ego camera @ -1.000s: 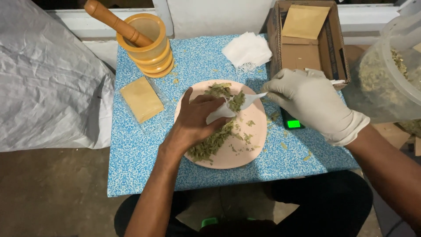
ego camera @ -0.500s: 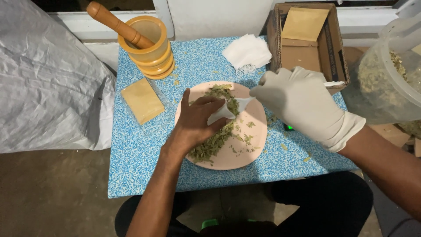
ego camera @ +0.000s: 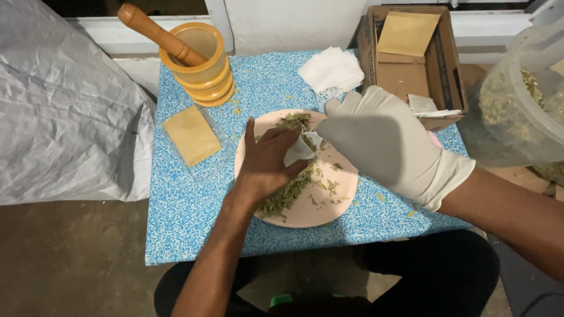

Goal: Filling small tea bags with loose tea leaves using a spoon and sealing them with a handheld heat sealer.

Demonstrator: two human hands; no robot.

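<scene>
The left hand [ego camera: 267, 161], bare, lies over the middle of the pink plate [ego camera: 329, 208], its fingers pinched on a small white pouch [ego camera: 298, 151] of thin, soft paper whose open end tips up and to the right. The gloved right hand [ego camera: 382, 141] comes in from the desk's right edge, just right of the pouch and touching or nearly touching its mouth; its fingers curl inward over something at the tip, but the glove hides whether they hold anything (I cannot tell). So the pouch sits between both hands, the left one on it and the right one meeting it from the right.

Dried green leaves [ego camera: 288, 194], flaky and crumbled, lie in a loose band along the plate under the left wrist, with stray bits on the speckled blue desk [ego camera: 188, 205]. Toward the far left corner stands a turned wooden mortar [ego camera: 202, 64] with its pestle [ego camera: 155, 32] leaning out. A flat tan packet [ego camera: 191, 134] lies by the left edge, a stack of white pouches [ego camera: 332, 70] at the far edge, and a cardboard box [ego camera: 411, 58] at the far right corner.
</scene>
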